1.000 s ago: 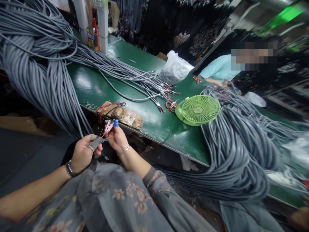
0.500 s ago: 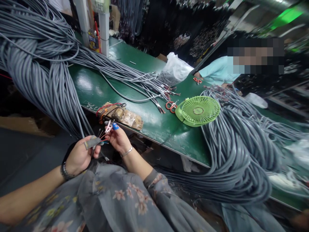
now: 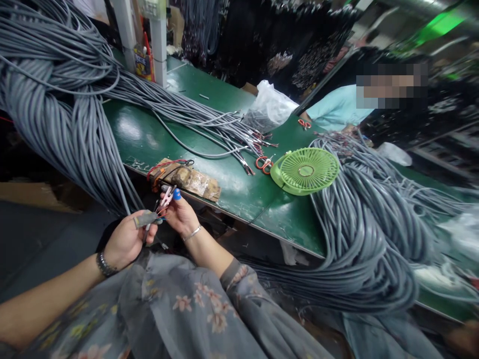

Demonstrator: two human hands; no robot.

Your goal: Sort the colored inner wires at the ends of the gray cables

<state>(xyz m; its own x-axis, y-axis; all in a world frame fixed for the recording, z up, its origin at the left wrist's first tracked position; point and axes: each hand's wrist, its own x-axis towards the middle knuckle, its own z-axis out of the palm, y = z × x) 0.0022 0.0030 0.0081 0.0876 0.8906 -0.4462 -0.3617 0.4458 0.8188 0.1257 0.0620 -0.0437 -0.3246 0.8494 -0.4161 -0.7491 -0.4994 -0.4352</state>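
My left hand [image 3: 125,240], its thumb wrapped in a grey covering, pinches the end of a grey cable. Thin red, black, white and blue wires [image 3: 160,213] fan out of that end toward the other hand. With a blue cap on one fingertip, my right hand [image 3: 182,215] is closed around a small pale pink two-armed tool [image 3: 166,197], whose exact kind I cannot make out. The tool is right at the wires. Both hands are close together in front of the table's near edge, above my lap.
A taped cardboard block [image 3: 190,180] with red and black leads lies on the green table [image 3: 232,192]. Beyond are orange-handled scissors [image 3: 264,164], a green fan [image 3: 306,171] and a plastic bag [image 3: 270,105]. Grey cable bundles [image 3: 359,239] hang over the edge. A person [image 3: 333,107] sits across.
The pink tool has tilted and moved slightly down toward the wires, which look more bunched together. My left hand still grips the cable end.
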